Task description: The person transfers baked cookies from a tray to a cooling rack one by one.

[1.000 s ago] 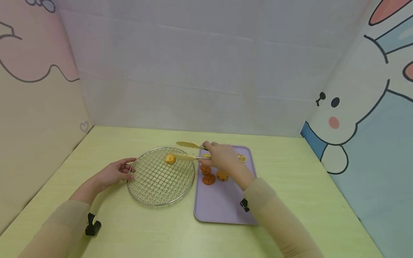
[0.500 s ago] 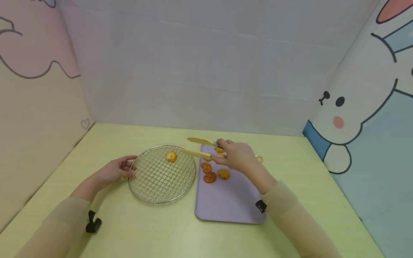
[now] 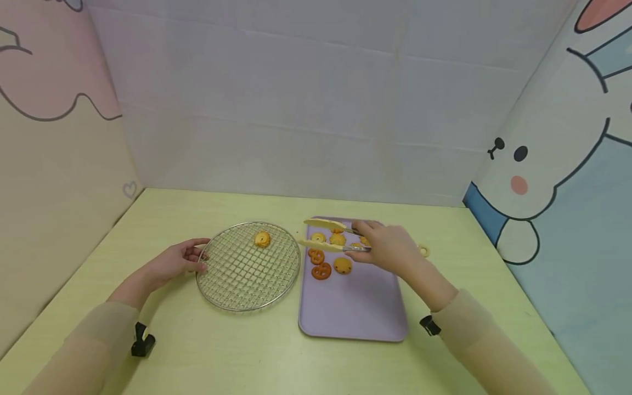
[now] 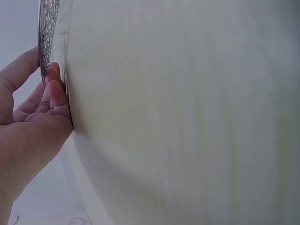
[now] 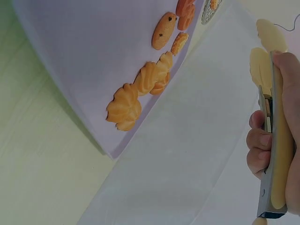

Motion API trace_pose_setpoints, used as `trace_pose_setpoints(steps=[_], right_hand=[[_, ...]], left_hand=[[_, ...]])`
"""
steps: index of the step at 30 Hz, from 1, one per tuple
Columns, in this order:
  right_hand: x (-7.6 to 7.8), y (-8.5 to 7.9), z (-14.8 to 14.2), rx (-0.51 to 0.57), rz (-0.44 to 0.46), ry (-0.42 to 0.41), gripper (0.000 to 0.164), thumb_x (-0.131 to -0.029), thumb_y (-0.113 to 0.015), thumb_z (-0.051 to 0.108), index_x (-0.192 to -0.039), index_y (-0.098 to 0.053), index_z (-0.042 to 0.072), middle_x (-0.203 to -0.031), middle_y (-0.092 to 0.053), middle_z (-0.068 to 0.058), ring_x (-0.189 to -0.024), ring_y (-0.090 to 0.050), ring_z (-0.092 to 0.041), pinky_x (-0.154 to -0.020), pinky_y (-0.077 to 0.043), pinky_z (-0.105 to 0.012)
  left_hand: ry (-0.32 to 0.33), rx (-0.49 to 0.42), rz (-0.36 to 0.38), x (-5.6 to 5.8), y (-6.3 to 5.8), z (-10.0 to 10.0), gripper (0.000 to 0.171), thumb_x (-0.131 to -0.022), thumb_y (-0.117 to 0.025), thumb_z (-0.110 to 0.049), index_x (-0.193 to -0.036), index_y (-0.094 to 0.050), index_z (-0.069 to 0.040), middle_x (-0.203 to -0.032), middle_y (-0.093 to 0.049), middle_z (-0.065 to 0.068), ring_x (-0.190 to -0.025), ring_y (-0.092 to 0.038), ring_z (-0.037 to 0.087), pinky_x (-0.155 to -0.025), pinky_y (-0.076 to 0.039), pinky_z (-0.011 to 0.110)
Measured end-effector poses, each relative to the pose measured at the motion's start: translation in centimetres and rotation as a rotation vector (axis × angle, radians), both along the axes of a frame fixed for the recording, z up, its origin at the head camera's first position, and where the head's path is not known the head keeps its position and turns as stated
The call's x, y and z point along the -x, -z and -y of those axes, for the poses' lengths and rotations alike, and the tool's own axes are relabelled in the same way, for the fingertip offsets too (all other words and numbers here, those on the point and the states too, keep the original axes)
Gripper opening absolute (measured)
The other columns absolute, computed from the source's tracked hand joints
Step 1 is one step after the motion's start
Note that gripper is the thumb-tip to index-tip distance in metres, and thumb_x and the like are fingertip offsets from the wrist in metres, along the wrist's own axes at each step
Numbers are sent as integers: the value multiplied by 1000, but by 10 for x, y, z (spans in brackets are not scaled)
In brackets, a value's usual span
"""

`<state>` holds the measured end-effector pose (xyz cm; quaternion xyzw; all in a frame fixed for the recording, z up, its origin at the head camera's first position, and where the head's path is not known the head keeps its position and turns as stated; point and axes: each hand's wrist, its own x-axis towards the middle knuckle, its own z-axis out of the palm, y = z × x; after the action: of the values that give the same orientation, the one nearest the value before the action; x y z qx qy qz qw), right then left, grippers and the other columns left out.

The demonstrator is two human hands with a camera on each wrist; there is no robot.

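Your right hand [image 3: 392,249] grips the yellow-tipped tongs [image 3: 321,246], their ends spread above the far part of the lilac tray [image 3: 353,315] where the cookies [image 3: 343,266] lie; your left hand [image 3: 175,263] pinches the round wire rack [image 3: 242,277], one round cookie [image 3: 262,239] on it. They look light, maybe crumbly: take them gently by their sides.

On the bench [image 3: 222,351], the rack [image 3: 244,274] lies right of the left hand [image 3: 170,264], touching it, 1 cookie [image 3: 262,239] on top. Under the right hand [image 3: 387,245] and tongs [image 3: 322,246] lies the tray [image 3: 353,310], 2 pretzels [image 3: 321,271] on it left of that hand.
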<state>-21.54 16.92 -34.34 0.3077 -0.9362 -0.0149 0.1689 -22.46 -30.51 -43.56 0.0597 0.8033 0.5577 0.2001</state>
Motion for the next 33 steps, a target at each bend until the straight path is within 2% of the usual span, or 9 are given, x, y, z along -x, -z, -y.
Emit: trace_pose_setpoints(steps=[5, 9, 13, 22, 33], right_hand=[[-7, 2, -12, 1, -54, -38, 53, -76, -69, 55, -108, -57, 15, -87, -63, 1, -40, -37, -10, -38, -30, -28], [-12, 3, -19, -28, -46, -47, 52, -76, -68, 55, -108, -57, 16, -82, -61, 3, -38, -32, -9, -37, -27, -26], [-17, 4, -23, -60, 0, -44, 55, -76, -68, 56, -112, -57, 16, -80, -61, 2, -40, -32, -8, -38, -27, -24], [-24, 12, -33, -104, -8, -74, 54, -74, -70, 58, -108, -57, 18, -72, -57, 5, -41, -32, -7, -39, -29, -24], [-25, 17, -35, -148, 101, -54, 55, -75, -70, 57, -112, -61, 17, -77, -59, 3, -41, -33, -8, -40, -30, -24]], left_hand=[[2, -7, -1, 1, 2, 1, 83, -84, -70, -7, -148, -18, 2, -118, -48, 18, -97, -50, 14, -79, -48, 22], [0, -7, -1, 1, 2, 1, 83, -84, -70, -7, -148, -18, 3, -118, -48, 18, -98, -50, 14, -79, -48, 22], [-2, 4, -3, 1, 2, 1, 83, -83, -70, -8, -148, -19, 2, -118, -49, 18, -98, -49, 13, -79, -47, 21], [-7, 12, -10, 2, 2, 0, 82, -83, -70, -7, -148, -20, 2, -117, -49, 18, -98, -49, 13, -79, -47, 21], [-12, 12, -12, 2, 3, 0, 82, -83, -71, -6, -147, -20, 3, -116, -49, 17, -98, -50, 14, -79, -47, 21]])
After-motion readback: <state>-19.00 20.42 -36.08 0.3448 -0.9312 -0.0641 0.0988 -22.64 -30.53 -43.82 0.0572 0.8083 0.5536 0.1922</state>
